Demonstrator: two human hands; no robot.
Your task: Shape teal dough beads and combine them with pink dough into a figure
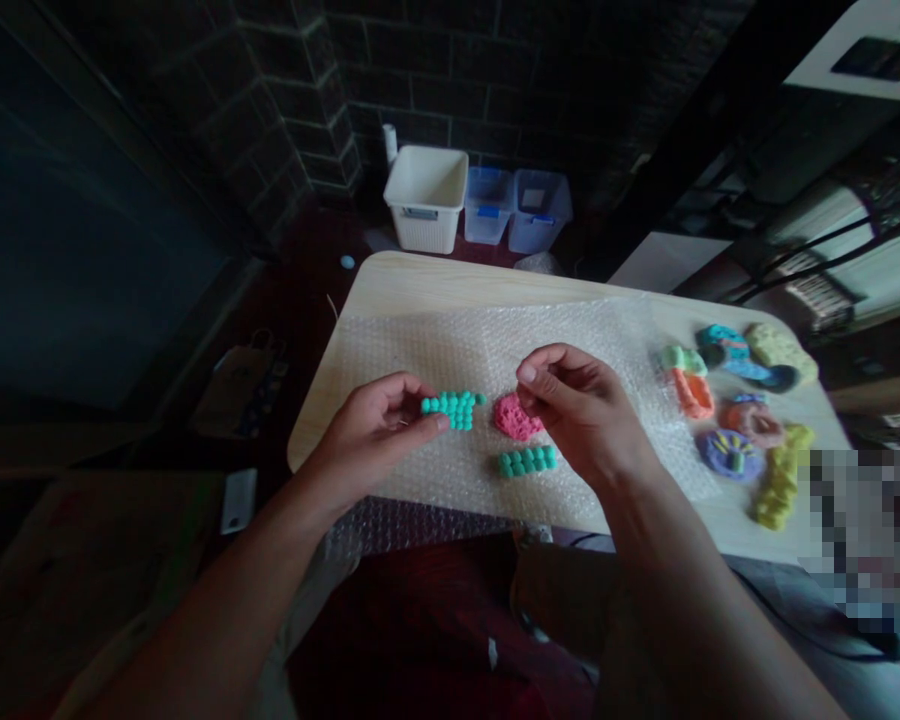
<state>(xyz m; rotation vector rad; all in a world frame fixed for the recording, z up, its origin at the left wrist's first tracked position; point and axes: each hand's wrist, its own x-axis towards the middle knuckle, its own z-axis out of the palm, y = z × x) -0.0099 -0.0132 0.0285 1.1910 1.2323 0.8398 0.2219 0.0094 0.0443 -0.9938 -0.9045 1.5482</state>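
My left hand [381, 420] is closed on one end of a teal beadwork piece [456, 408], made of round beads joined in rows. A single teal bead [480, 399] stands just off its right end; what carries it cannot be seen. To the right, my right hand [570, 395] is raised with thumb and forefinger pinched together. Whatever is in that pinch, if anything, is too fine to make out. Beneath it lies a crumpled pink piece [516, 418], partly hidden by the hand. Nearer me, a teal strip of round beads [527, 461] rests on bubble wrap [450, 345].
Several colourful soft pieces, including a purple round one [731, 455] and a yellow strip [780, 480], lie at the right of the wooden table [435, 272]. A white bin [427, 190] and two clear boxes [538, 215] stand beyond it by the wall.
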